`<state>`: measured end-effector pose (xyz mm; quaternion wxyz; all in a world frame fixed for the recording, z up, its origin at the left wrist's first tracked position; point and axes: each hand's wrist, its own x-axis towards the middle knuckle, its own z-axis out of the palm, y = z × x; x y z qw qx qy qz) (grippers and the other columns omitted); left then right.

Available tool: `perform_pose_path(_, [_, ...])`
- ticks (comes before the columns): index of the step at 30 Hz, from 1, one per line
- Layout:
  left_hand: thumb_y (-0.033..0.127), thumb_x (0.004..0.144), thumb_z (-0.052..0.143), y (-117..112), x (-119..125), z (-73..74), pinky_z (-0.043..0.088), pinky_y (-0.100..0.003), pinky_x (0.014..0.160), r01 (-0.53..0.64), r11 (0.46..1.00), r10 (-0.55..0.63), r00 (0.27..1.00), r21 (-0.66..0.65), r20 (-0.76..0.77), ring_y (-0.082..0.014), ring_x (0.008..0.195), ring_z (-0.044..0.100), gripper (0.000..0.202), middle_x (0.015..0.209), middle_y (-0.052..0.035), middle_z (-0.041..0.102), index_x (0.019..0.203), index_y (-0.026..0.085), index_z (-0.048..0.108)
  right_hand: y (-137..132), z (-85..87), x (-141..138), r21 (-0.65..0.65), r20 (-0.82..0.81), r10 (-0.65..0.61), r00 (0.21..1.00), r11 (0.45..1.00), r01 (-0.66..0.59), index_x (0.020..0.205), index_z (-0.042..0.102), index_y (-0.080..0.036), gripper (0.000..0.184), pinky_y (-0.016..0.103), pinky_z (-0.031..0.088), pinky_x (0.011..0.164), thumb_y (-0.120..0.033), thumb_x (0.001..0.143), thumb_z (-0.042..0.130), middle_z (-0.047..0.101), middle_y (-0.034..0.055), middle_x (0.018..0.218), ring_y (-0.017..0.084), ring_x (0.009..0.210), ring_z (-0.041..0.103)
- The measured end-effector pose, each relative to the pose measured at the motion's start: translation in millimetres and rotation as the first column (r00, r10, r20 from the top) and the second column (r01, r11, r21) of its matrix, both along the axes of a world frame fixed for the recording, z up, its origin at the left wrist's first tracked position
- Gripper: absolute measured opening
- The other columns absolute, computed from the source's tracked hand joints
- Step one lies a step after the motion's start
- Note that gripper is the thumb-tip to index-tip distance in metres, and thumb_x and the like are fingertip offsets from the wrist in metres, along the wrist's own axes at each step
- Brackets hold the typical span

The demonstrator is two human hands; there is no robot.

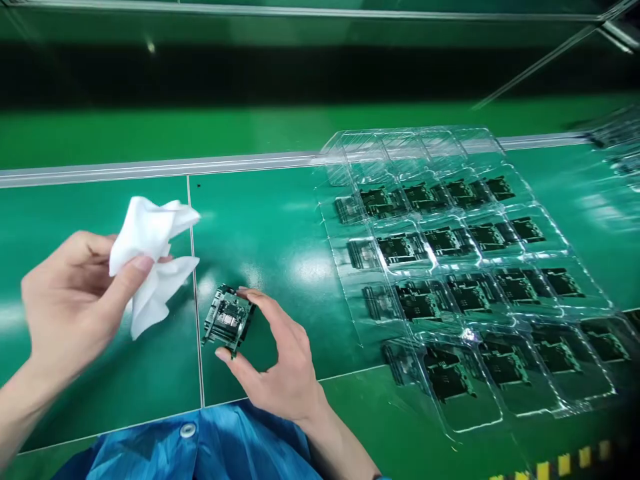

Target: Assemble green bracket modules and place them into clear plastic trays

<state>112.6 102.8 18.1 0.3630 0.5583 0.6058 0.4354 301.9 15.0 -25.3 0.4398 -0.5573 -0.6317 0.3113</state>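
Observation:
My left hand (73, 303) is raised at the left and pinches a crumpled white cloth (153, 257) between thumb and fingers. My right hand (280, 363) holds a small green circuit board (227, 320) by its edges with thumb and fingertips, tilted just above the green mat (270, 227). The cloth hangs a short way up and left of the board and does not touch it.
A clear plastic blister tray (465, 267) with several pockets holding dark circuit boards lies to the right. A metal rail (150, 167) runs across the back of the mat. My blue sleeve (210, 447) shows at the bottom edge. Another tray (617, 133) sits far right.

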Motion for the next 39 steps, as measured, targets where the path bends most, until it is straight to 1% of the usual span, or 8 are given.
perform_pose_path(7, [0.037, 0.070, 0.076, -41, -18, -7.1, 0.044, -0.018, 0.036, -0.090, 0.978, 0.064, 0.988, -0.186, -0.141, -0.0109, 0.045, 0.056, 0.021, 0.064, 0.0024, 0.066, 0.080, 0.022, 0.065, 4, -8.7, -2, 0.087, 0.061, 0.028, 0.998, 0.996, -0.033, 0.138, 0.038, -0.024, 0.065, 0.054, 0.052, 0.098, -0.020, 0.080, 0.067, 0.063, 0.0130, 0.121, 0.030, 0.115, 0.061])
perform_pose_path(13, [0.031, 0.071, 0.075, -69, -27, -14.6, 0.045, -0.020, 0.037, -0.085, 0.996, 0.076, 0.981, -0.040, -0.181, -0.0121, 0.046, 0.058, 0.021, 0.066, 0.0031, 0.067, 0.089, 0.024, 0.068, 7, -11.6, -6, 0.112, 0.111, 0.021, 0.994, 0.993, -0.034, 0.140, 0.037, -0.024, 0.069, 0.058, 0.050, 0.099, -0.020, 0.080, 0.068, 0.062, 0.0138, 0.124, 0.032, 0.114, 0.061])
perform_pose_path(18, [0.034, 0.077, 0.072, -58, -39, -26.2, 0.040, -0.020, 0.037, -0.097, 0.995, 0.087, 0.966, -0.029, -0.245, -0.0090, 0.042, 0.049, 0.019, 0.066, 0.0039, 0.065, 0.093, 0.025, 0.069, 6, -8.2, -8, 0.038, 0.060, 0.028, 0.998, 0.999, -0.030, 0.139, 0.039, -0.023, 0.065, 0.056, 0.052, 0.097, -0.022, 0.081, 0.069, 0.062, 0.0140, 0.124, 0.032, 0.116, 0.060])
perform_pose_path(21, [0.038, 0.082, 0.065, -46, -41, -35.4, 0.046, -0.021, 0.053, 0.004, 0.997, -0.027, 0.948, -0.071, -0.318, -0.0115, 0.058, 0.058, 0.016, 0.081, 0.0017, 0.069, 0.093, 0.027, 0.070, 6, -5.9, -9, -0.001, 0.025, 0.032, 0.999, 0.999, -0.032, 0.137, 0.041, -0.023, 0.063, 0.054, 0.053, 0.097, -0.023, 0.081, 0.069, 0.062, 0.0134, 0.123, 0.031, 0.115, 0.060])
perform_pose_path(23, [0.038, 0.083, 0.064, -42, -39, -38.5, 0.050, -0.024, 0.082, 0.049, 0.996, -0.071, 0.947, -0.078, -0.312, -0.0183, 0.093, 0.064, 0.025, 0.109, -0.0014, 0.068, 0.104, 0.027, 0.069, 6, -4.9, -10, -0.019, 0.001, 0.043, 0.999, 0.999, -0.043, 0.136, 0.042, -0.023, 0.062, 0.053, 0.054, 0.095, -0.023, 0.081, 0.069, 0.062, 0.0134, 0.123, 0.031, 0.114, 0.060])
perform_pose_path(28, [0.025, 0.078, 0.069, -51, -18, -21.9, 0.029, -0.035, 0.117, 0.002, 0.998, -0.004, 1.000, -0.068, -0.029, -0.0250, 0.137, 0.039, 0.046, 0.140, -0.0006, 0.052, 0.124, 0.028, 0.062, 7, -1.7, -16, -0.031, -0.054, 0.092, 0.994, 0.995, -0.093, 0.137, 0.039, -0.025, 0.064, 0.051, 0.054, 0.094, -0.020, 0.080, 0.069, 0.061, 0.0131, 0.123, 0.030, 0.115, 0.060])
perform_pose_path(33, [0.033, 0.074, 0.075, -45, 0, -11.1, 0.043, -0.030, 0.106, 0.243, 0.873, -0.029, 0.891, -0.423, 0.453, -0.0281, 0.125, 0.053, 0.037, 0.124, -0.0106, 0.063, 0.108, 0.020, 0.072, 9, 2.1, -25, -0.064, -0.100, 0.132, 0.986, 0.988, -0.139, 0.135, 0.042, -0.024, 0.064, 0.046, 0.054, 0.096, -0.017, 0.078, 0.069, 0.061, 0.0113, 0.126, 0.029, 0.116, 0.060])
perform_pose_path(39, [0.029, 0.079, 0.071, -37, 6, -18.8, 0.054, -0.024, 0.082, 0.269, 0.853, 0.005, 0.853, -0.447, 0.522, -0.0243, 0.110, 0.061, 0.017, 0.116, -0.0090, 0.067, 0.093, 0.021, 0.074, 10, 2.3, -31, -0.058, -0.074, 0.133, 0.988, 0.989, -0.137, 0.137, 0.039, -0.022, 0.065, 0.042, 0.056, 0.095, -0.017, 0.079, 0.067, 0.061, 0.0128, 0.125, 0.027, 0.114, 0.062])
